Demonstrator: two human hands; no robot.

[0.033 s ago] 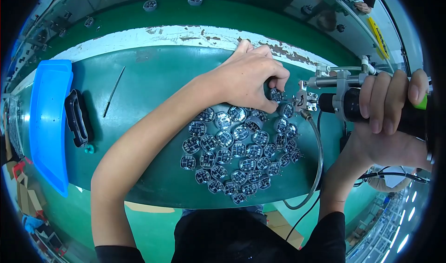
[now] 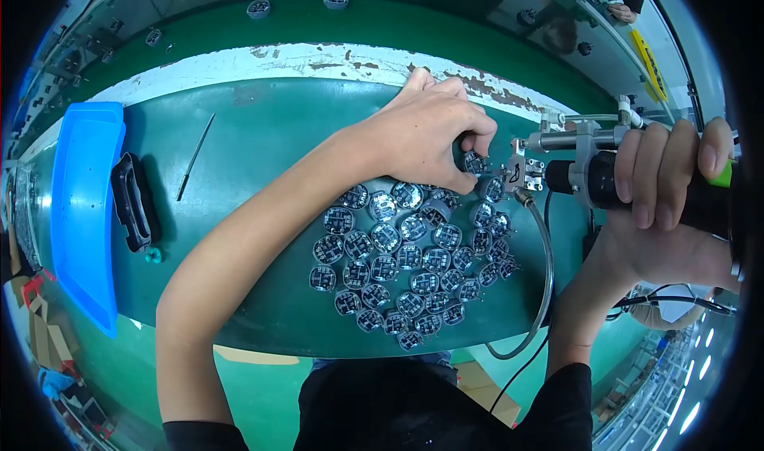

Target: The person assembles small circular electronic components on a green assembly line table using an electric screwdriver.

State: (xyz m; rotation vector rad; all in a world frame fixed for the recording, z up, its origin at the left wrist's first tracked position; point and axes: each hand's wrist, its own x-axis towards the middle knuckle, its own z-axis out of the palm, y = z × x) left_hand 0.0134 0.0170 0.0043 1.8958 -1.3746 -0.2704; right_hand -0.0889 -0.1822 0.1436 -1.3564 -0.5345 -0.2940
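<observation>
My left hand (image 2: 434, 132) reaches to the right over the green bench, its fingers and thumb closed round a small round circuit-board part (image 2: 474, 163). The tip of a black powered screwdriver (image 2: 609, 179) with a metal head and a side cylinder points left at that part. My right hand (image 2: 660, 180) is wrapped round the screwdriver's body. Whether the tip touches the part I cannot tell. Many similar round parts (image 2: 384, 237) with dark boards and pins lie in a close cluster below my left hand.
A blue tray (image 2: 79, 212) stands at the left edge, with a black plastic case (image 2: 134, 204) beside it. A thin rod-like tool (image 2: 196, 156) lies nearby. A clear hose (image 2: 545, 292) loops down from the screwdriver. Beyond the white ledge (image 2: 263, 57) more round parts (image 2: 336, 0) lie on a green surface.
</observation>
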